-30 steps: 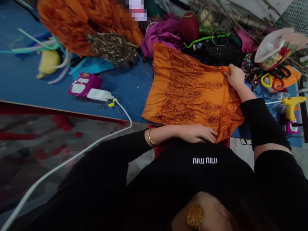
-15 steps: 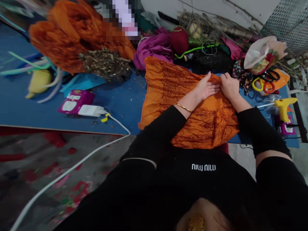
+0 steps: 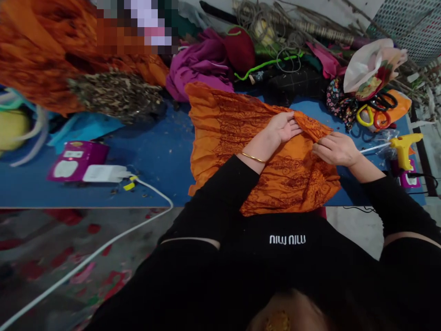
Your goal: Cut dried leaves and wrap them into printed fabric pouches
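Note:
An orange cloth (image 3: 220,138) with dark printed patterns lies spread and wrinkled at the front edge of the blue table. My left hand (image 3: 284,128) rests on its upper part, palm showing, with the fingers stretched out flat and the thumb by the cloth's far edge. To the right of it, my right hand (image 3: 336,148) has its fingers closed on the cloth, which is gathered into a raised fold between the two hands. Part of the cloth is hidden under my left forearm.
A yellow glue gun (image 3: 404,149) stands at the right, near scissors (image 3: 365,116) and a wrapped flower (image 3: 372,76). On the left are a purple box (image 3: 77,161) with a white plug and cable (image 3: 103,246). Purple cloth (image 3: 203,64) and orange fabric (image 3: 41,59) lie behind.
My right hand has moved toward me and slightly right, drawing the cloth's far edge into a fold. My left hand has shifted slightly, fingers still outstretched. The view has turned a little.

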Action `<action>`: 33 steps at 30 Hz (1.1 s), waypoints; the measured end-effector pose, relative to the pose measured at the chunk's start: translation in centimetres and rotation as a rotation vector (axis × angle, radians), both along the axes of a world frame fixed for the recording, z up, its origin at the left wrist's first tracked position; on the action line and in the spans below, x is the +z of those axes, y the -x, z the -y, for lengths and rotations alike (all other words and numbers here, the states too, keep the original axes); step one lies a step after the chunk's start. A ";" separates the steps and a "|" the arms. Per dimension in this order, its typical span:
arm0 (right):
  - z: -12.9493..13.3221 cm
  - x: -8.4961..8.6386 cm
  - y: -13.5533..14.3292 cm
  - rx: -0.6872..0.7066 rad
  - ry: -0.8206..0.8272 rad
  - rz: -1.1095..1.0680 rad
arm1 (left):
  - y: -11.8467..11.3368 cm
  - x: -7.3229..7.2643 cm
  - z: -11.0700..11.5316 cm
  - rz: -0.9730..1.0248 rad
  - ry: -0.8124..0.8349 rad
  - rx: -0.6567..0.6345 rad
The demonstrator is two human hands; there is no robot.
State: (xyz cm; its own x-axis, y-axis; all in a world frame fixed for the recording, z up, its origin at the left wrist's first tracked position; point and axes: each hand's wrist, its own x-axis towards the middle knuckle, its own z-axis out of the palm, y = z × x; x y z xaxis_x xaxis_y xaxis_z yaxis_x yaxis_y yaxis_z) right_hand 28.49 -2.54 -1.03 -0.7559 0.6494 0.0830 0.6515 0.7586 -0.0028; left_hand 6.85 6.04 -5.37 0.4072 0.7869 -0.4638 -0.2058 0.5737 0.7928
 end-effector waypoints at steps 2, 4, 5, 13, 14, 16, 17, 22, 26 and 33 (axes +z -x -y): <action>0.3 0.1 -0.1 -0.067 -0.020 -0.029 | 0.1 0.0 0.0 0.005 0.002 0.000; 0.3 0.1 0.2 -0.251 -0.089 -0.102 | 0.1 0.1 0.1 -0.015 -0.013 -0.018; 0.1 0.0 0.5 -0.349 -0.119 -0.142 | 0.1 0.2 0.2 -0.021 -0.019 -0.024; -4.9 -0.5 0.8 -0.605 0.032 -0.184 | 0.3 0.5 0.6 0.001 -0.052 -0.029; -5.7 -0.1 0.6 -0.670 0.033 -0.216 | 0.4 0.6 0.6 0.006 -0.062 -0.038; -6.8 0.9 0.2 -0.822 -0.045 -0.255 | 0.5 0.7 0.8 0.008 -0.079 -0.055; -6.9 1.4 0.2 -0.887 -0.112 -0.261 | 0.5 0.8 0.9 0.005 -0.085 -0.064; -4.2 1.8 2.3 -0.603 -0.237 -0.208 | 0.5 1.4 1.2 0.046 -0.043 -0.058; -2.0 -1.0 3.3 -0.295 -0.083 -0.039 | 0.1 1.3 1.3 0.035 -0.062 -0.023; 0.7 -0.6 3.1 -0.504 -0.119 -0.042 | -1.4 2.2 3.2 -0.285 -0.346 0.054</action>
State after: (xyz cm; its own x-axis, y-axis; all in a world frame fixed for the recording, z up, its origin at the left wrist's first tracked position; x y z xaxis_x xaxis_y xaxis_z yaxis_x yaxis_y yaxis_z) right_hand 25.35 -3.19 -1.65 -0.3457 0.9164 0.2019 0.9374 0.3470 0.0299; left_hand 8.22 2.86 -3.20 0.2552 0.9321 -0.2571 0.0264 0.2591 0.9655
